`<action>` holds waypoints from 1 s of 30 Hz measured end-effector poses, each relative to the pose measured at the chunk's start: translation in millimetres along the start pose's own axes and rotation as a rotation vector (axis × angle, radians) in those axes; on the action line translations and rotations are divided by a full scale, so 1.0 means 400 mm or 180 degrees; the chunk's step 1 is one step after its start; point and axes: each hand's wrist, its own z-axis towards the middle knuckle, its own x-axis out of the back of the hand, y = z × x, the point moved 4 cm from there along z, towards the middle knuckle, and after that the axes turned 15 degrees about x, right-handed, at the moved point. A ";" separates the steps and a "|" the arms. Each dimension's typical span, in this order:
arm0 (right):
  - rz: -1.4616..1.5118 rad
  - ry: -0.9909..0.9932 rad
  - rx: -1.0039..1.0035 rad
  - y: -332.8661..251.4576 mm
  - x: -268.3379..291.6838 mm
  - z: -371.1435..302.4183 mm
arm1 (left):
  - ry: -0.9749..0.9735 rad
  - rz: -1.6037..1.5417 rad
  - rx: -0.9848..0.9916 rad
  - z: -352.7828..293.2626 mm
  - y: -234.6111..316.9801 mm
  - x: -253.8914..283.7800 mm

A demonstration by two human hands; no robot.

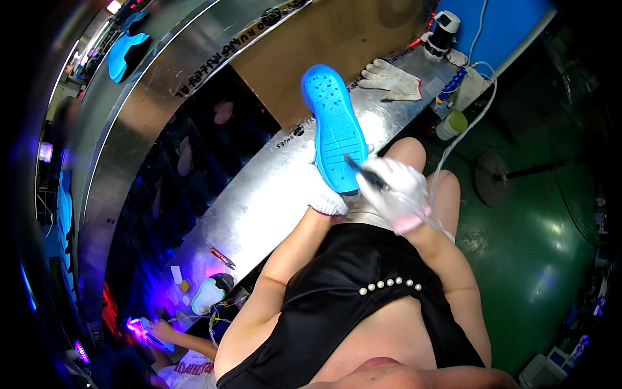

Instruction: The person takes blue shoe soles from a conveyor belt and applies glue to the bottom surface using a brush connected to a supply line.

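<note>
A bright blue shoe sole (338,129) stands up above the metal bench, its holed, ridged inner face turned toward me. My left hand (325,194), in a white knitted glove, is closed round its lower end from behind; most of those fingers are hidden by the sole. My right hand (398,191), also gloved in white and slightly blurred, grips a dark pen-like tool (372,176). The tool's tip is at the sole's ridged area near the right edge; I cannot tell whether it touches.
On the metal bench (249,194) lie a loose white glove (392,83) and orange-handled snips (222,257). A cardboard panel (285,65) stands behind. A yellow-lidded jar (451,125) and a white cable (468,133) are at right. Another person's hand (162,330) works under purple light at lower left.
</note>
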 end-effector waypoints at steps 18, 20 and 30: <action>0.0534 0.0217 0.0671 -0.058 0.054 0.034 | -0.0757 0.0992 -0.0514 -0.005 -0.065 -0.086; 0.1773 0.0658 -0.0614 -0.011 0.039 0.024 | -0.0925 0.1246 -0.0809 0.013 -0.051 -0.100; 0.1796 0.0677 -0.1028 0.004 0.044 0.007 | -0.0198 0.0310 -0.0161 0.013 -0.014 -0.072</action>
